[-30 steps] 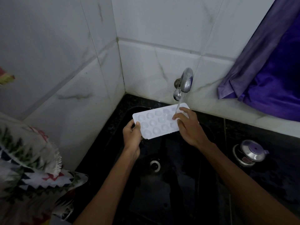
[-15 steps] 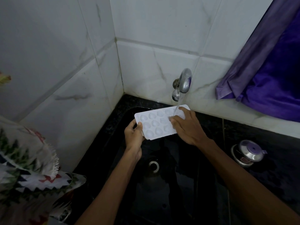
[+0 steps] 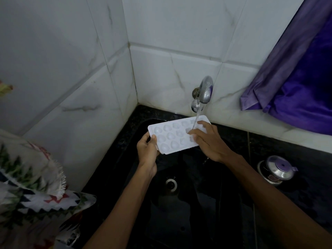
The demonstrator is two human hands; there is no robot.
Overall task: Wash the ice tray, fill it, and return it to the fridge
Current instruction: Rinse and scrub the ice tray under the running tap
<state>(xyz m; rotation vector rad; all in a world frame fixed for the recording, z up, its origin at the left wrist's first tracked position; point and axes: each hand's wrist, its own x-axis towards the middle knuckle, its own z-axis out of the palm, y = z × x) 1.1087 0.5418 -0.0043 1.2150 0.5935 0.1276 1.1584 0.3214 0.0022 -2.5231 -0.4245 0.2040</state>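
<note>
Washing step, by the look of things: rinsing and rubbing the cells. Holds the ice tray (image 3: 172, 136) over the black sink (image 3: 179, 221), with the right end under the stream (image 3: 196, 119) from the tap (image 3: 206, 89), well above the drain (image 3: 171, 184). Clamps the left short end in the left grip (image 3: 147, 151), fingers curled under the rim and thumb on top. Lays the right grip (image 3: 210, 142) open on the cells, fingers spread and touching the wet plastic, pinching nothing.

To do this well: slide the tray along under the water to reach all 3 rows, not just the far right cells. Work a fingertip into every hollow, corners too. Tilt toward the sink to shed dirty water instead of pooling. Squeeze firmly on the left; expect slipping from wet plastic.

Looks white, thin and rectangular, with rounded corners. Moulded into small shaped hollows, some rounded, some heart-like. Shows no ice. Impossible to tell clean from dirty in this dim light.
</note>
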